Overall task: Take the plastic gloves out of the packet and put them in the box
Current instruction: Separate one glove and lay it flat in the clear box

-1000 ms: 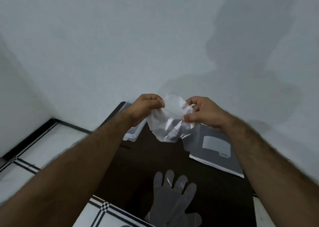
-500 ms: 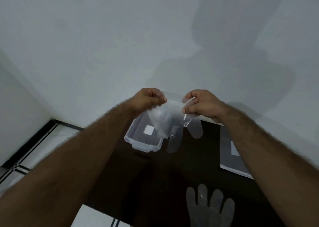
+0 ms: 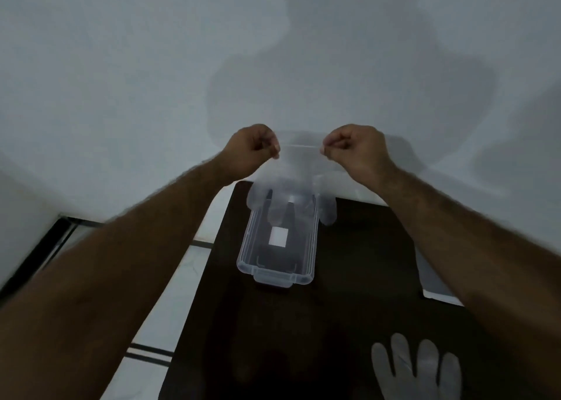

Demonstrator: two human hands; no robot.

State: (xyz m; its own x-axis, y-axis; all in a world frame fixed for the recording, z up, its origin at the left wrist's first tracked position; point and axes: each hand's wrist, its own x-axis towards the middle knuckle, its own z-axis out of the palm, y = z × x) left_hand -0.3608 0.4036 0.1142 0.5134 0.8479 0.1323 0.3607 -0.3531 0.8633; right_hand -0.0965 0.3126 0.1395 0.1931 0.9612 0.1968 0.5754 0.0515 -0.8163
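Note:
I hold a clear plastic glove [image 3: 299,176] stretched flat by its cuff, fingers hanging down. My left hand [image 3: 253,149] pinches one corner of the cuff and my right hand [image 3: 355,147] pinches the other. The glove hangs above the far end of a clear plastic box [image 3: 277,273], which stands open on the dark table [image 3: 349,323] with a white label showing through its bottom. A second plastic glove [image 3: 417,369] lies flat on the table near the front right. The grey packet [image 3: 437,290] lies at the right, mostly hidden by my right forearm.
The table stands against a white wall [image 3: 151,65]. To its left is white tiled floor [image 3: 170,302] with dark lines and a black skirting strip.
The crumpled glove has been pulled open and flat between my hands, which moved apart. The view has shifted, so the box now sits below the hanging glove.

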